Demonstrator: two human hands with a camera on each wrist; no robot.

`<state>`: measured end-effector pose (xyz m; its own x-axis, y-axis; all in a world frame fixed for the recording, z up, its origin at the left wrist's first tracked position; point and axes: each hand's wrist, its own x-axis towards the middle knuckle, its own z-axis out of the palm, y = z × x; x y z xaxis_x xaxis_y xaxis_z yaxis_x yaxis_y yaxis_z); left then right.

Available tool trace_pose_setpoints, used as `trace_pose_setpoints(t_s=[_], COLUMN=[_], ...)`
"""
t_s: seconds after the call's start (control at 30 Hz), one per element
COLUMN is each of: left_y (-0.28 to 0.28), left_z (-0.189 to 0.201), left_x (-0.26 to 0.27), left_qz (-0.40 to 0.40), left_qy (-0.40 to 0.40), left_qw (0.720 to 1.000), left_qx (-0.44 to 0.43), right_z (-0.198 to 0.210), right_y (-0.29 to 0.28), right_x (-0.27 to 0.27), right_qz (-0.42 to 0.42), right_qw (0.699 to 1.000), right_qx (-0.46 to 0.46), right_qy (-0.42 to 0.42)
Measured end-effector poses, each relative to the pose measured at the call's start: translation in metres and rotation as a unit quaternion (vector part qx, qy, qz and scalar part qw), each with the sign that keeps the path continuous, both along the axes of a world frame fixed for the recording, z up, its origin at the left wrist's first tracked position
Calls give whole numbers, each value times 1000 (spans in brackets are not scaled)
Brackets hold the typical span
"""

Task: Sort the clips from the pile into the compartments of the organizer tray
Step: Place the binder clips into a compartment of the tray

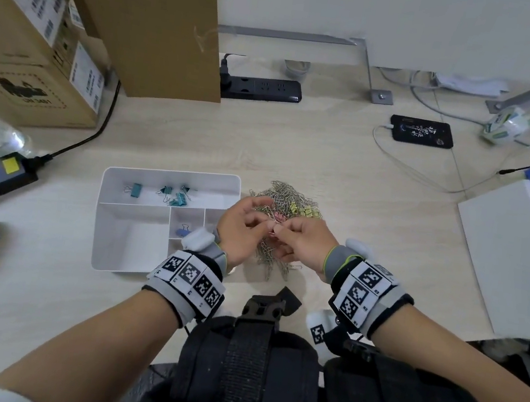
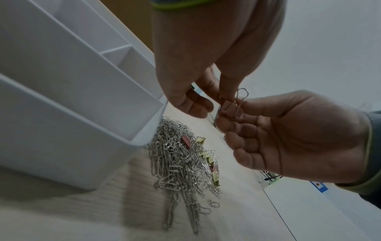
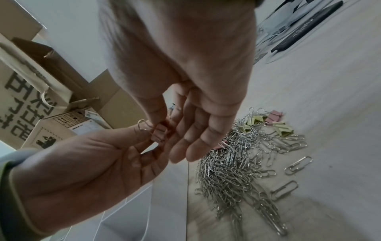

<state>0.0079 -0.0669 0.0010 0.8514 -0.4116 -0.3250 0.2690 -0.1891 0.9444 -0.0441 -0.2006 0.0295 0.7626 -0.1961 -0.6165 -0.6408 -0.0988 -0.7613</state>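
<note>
The wooden table (image 1: 329,162) is holding everything. The white organizer tray (image 1: 173,173) is sitting on it, to the left of the hands. Teal clips (image 1: 170,193) are lying in its long back compartment, and one blue clip (image 1: 182,230) is lying in a small middle compartment.

Just beside the tray's right wall, the pile of silver paper clips (image 1: 285,200) is spreading out on the table. Its long side is running from the far end toward the person. Yellow clips (image 1: 303,210) and a pink one are mixed in at the far right part of the pile.

Both hands are meeting above the pile, held up off the table. The left hand (image 1: 241,228) and the right hand (image 1: 305,240) are both pinching one small pink binder clip (image 2: 227,108) between thumb and fingers. The other fingers of both hands are hanging loose.

The pink clip's wire loop (image 2: 242,93) is sticking out from between the fingertips. In the left wrist view the clip's long side is running up and down, with the loop pointing up in the picture.
</note>
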Motion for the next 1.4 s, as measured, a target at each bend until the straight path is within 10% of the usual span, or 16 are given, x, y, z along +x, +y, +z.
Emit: trace_pose_setpoints(t_s=[0.4, 0.73, 0.97, 1.2, 1.4], left_y=[17, 37, 47, 60, 72], left_z=[13, 24, 20, 25, 19], left_x=[-9, -4, -9, -3, -8], left_qz=[-98, -84, -14, -140, -137], left_qy=[-13, 212, -22, -339, -353], left_qw=[995, 972, 995, 877, 870], left_qx=[-1, -53, 94, 309, 315], right_z=[8, 7, 9, 2, 6], right_y=[1, 21, 35, 55, 64], right_x=[-1, 7, 13, 16, 22], right_qz=[12, -18, -45, -12, -11], right_qw=[996, 992, 996, 989, 994], right_qx=[-23, 52, 27, -115, -95], right_qy=[-89, -116, -69, -88, -48])
